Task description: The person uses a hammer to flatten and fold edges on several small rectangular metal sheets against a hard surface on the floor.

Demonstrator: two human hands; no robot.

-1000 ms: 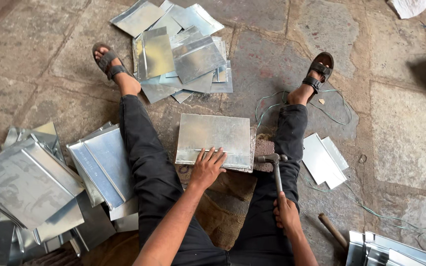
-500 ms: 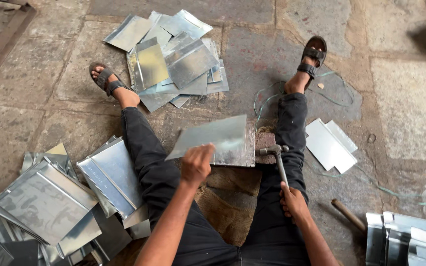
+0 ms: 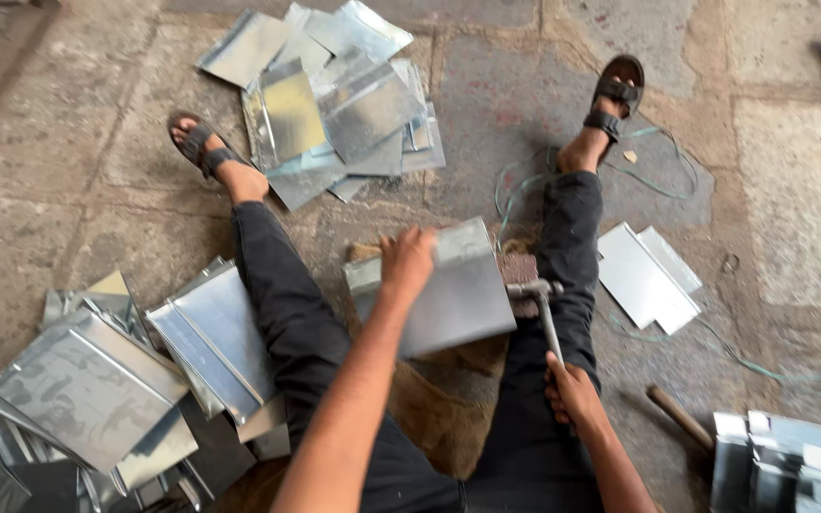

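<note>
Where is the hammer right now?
The hammer is in the right hand, low and right of centre in the head view, its head beside the right edge of the metal sheet that the left hand holds.

A rectangular galvanised metal sheet (image 3: 453, 294), dull silver with a folded far edge, is gripped at its upper left corner, where the fingers of the left hand (image 3: 407, 266) are curled over it. It is held tilted, its lower right corner dropping away from the grip. A metal hammer (image 3: 542, 309) is clasped low on its slim handle, the head lying beyond the grip, just beside the sheet's right edge.
</note>
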